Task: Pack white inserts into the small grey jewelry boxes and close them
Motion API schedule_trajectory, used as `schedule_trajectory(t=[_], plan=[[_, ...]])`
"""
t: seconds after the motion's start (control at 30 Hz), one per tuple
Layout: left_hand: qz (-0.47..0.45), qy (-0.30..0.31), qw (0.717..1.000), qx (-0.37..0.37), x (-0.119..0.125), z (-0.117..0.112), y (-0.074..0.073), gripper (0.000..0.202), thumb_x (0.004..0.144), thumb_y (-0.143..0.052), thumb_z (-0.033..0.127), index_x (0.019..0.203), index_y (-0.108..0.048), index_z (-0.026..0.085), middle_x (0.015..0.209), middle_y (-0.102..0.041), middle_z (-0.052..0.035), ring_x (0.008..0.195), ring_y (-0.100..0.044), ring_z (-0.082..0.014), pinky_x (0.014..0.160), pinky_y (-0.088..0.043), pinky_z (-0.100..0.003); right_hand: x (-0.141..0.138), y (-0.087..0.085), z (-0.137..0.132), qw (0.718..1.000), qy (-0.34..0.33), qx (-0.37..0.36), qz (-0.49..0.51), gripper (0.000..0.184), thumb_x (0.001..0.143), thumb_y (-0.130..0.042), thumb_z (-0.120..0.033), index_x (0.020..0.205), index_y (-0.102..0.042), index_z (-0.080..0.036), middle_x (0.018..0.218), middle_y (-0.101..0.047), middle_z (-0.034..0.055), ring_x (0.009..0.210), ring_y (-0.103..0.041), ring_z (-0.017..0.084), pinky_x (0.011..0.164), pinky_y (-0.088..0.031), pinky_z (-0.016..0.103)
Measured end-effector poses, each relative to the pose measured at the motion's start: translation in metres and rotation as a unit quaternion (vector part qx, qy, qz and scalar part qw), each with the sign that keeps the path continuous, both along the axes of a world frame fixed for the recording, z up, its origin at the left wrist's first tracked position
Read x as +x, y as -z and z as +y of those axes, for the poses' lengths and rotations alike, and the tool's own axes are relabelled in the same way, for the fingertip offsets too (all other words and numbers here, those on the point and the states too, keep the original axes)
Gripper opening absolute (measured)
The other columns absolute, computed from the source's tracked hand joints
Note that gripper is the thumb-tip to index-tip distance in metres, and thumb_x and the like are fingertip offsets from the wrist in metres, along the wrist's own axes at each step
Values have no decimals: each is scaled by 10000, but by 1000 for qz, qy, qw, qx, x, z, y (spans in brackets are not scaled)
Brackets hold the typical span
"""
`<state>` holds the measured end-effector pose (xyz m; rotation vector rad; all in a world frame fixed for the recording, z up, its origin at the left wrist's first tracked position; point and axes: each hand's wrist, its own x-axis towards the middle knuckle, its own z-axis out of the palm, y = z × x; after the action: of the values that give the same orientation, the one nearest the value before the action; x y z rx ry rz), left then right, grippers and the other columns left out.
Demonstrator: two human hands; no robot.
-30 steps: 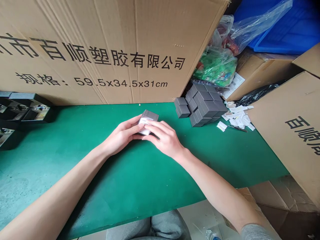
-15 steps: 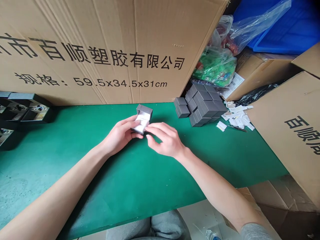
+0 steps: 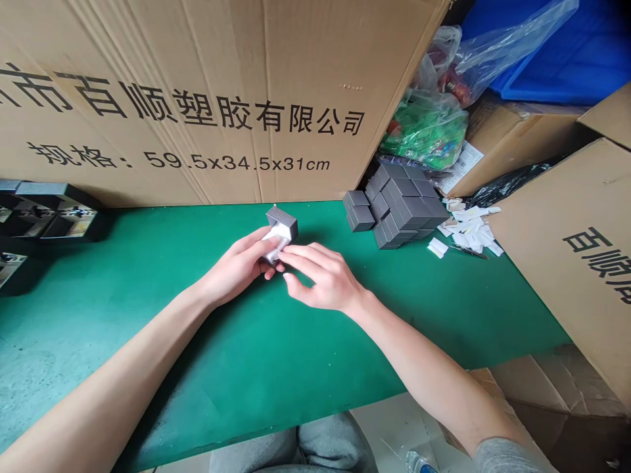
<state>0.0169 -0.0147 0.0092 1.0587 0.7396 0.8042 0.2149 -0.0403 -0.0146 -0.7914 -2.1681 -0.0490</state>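
A small dark grey jewelry box (image 3: pixel 284 221) with a white lining is held above the green table, its lid raised. My left hand (image 3: pixel 245 260) grips it from the left, thumb over the lining and fingers beneath. My right hand (image 3: pixel 320 272) reaches in from the right, its extended fingertips touching the white lining near the box's right edge. The right thumb stays apart from the fingers, and no object shows between them. What the lining holds, if anything, is too small to tell.
A stack of closed dark grey boxes (image 3: pixel 407 205) stands right of my hands, with white paper slips (image 3: pixel 470 230) beyond. Open black display cases (image 3: pixel 64 210) sit at far left. A large cardboard carton (image 3: pixel 211 59) walls off the back; another carton (image 3: pixel 572 217) borders the right.
The jewelry box has tilted and shifted slightly left in my left hand. My right fingertips have moved a little left along the lining.
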Motion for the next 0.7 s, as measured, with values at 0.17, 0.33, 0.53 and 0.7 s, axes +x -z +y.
schedule_trajectory(t=[0.17,0.33,0.53,0.7], plan=[[-1,-4,1000,0,1,0,-1,218,959,-650,388,983,-631,171,848,-562,-23,732,-544,-135,557,-446,-215,1,2,1,1000,0,-6,-20,192,935,-620,-215,1088,-736,-204,1189,-748,92,980,-719,197,895,-621,354],[56,-9,998,31,4,-3,-3,233,947,-651,413,1007,-632,189,832,-563,-13,696,-522,-139,578,-465,-231,0,-3,-1,1000,1,-22,-20,171,946,-620,-193,1086,-719,-203,1136,-758,75,966,-711,188,907,-615,337],[84,-24,995,43,4,-4,-4,286,945,-642,472,1001,-627,192,845,-574,-11,726,-562,-147,598,-517,-239,-3,-4,-2,999,-3,-27,-19,150,955,-609,-191,1063,-712,-201,1107,-769,67,982,-711,190,922,-616,345],[100,-28,993,50,5,-4,-4,319,929,-670,496,1001,-612,192,840,-573,-1,709,-568,-132,570,-530,-231,-3,-3,-3,1000,-17,-10,-12,135,960,-605,-189,1035,-716,-201,1081,-778,63,973,-716,190,911,-624,347]])
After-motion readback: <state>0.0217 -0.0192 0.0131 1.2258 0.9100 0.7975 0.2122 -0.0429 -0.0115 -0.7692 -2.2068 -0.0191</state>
